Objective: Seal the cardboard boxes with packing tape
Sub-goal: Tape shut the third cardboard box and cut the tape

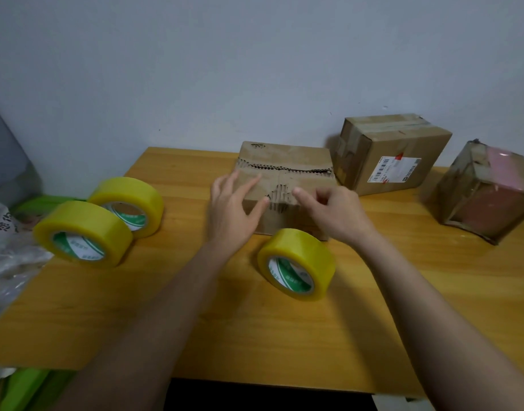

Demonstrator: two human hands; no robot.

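Here, reading from your left, two rolls of yellow packing tape (106,221) stand on edge near the left end of the wooden worktop (284,336), touching one another and well apart from the boxes; neither shows a loose tail, so judge them as spares. Next comes your left hand (234,207), fingers spread and flat on the near left part of the torn box (284,173), pressing rather than gripping. This box sits at the middle rear of the worktop; its top seam runs ragged with exposed corrugation, and no tape is visible across it, so judge it unsealed and the step in hand as squaring its flaps. A third roll (296,264) stands on edge just in front of the box, between your forearms, held by neither hand. Your right hand (334,213) rests over the near right part of the same box, fingers curled loosely; whether they pinch anything cannot be told. Further right, the labelled box (391,152) shows tape bands across its top and appears sealed. At the far right, the wrapped box (486,191) is glossy on every visible face, apparently finished. What remains, on this evidence: tape drawn, laid along the torn seam, cut.
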